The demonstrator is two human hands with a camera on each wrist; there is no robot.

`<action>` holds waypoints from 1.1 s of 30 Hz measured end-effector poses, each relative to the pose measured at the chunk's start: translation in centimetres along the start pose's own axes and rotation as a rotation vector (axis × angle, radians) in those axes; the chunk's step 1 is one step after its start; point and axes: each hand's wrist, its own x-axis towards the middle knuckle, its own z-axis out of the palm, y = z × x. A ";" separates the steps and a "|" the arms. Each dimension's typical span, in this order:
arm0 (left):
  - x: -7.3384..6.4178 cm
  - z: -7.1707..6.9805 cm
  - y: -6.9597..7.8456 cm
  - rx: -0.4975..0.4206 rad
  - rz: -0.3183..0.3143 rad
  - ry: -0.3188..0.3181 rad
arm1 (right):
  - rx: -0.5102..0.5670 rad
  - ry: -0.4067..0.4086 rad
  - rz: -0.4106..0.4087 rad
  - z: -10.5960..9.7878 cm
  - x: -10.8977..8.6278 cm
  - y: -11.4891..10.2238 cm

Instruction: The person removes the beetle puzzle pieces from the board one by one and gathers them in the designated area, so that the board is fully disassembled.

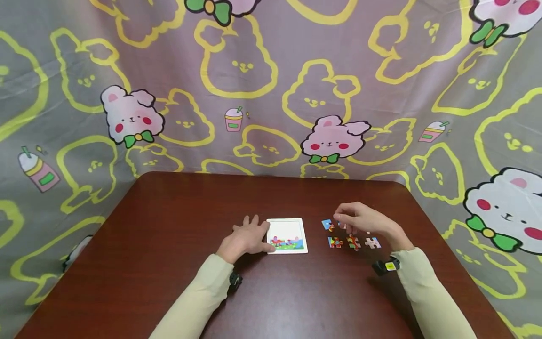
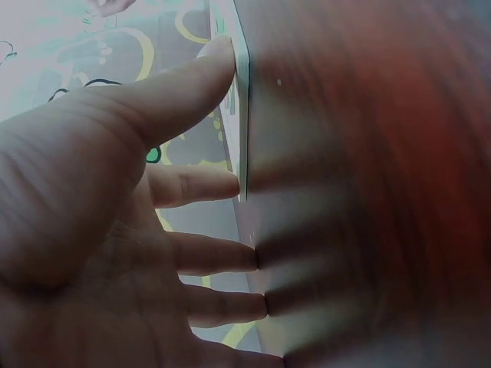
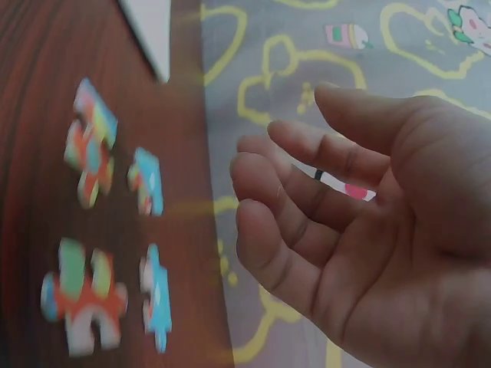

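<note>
In the head view, a white-rimmed puzzle tray (image 1: 305,237) lies flat on the table, with a colourful strip of picture (image 1: 288,244) along its near side. My left hand (image 1: 245,238) is spread at the tray's left side. Its thumb and index finger touch the tray edge (image 2: 243,123) in the left wrist view, while the other fingertips rest on the table. Over several loose jigsaw pieces (image 1: 336,242) on the right hovers my right hand (image 1: 360,219). The right wrist view shows its fingers (image 3: 261,238) loosely bent, holding nothing, apart from the orange-and-green piece (image 3: 100,295) and blue-edged piece (image 3: 159,295).
The dark brown table (image 1: 190,202) extends around the tray and pieces. A patterned cloth (image 1: 262,56) with rabbits and yellow outlines hangs behind and along both sides. Each wrist wears a black camera band (image 1: 386,267).
</note>
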 end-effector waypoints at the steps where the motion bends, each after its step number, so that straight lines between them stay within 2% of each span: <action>1: 0.0 -0.1 0.0 0.003 0.001 0.001 | 0.007 0.004 -0.006 0.1 0.3 -0.3; 15: 0.0 -0.2 0.3 0.010 0.005 0.002 | 0.026 -0.012 -0.099 4.2 3.8 -3.1; 22: 0.0 -0.3 0.2 0.014 -0.012 0.000 | 0.040 -0.035 -0.100 5.7 4.9 -4.4; 33: 0.1 -0.1 0.1 0.007 -0.018 0.007 | -0.029 -0.104 -0.129 7.9 6.5 -5.8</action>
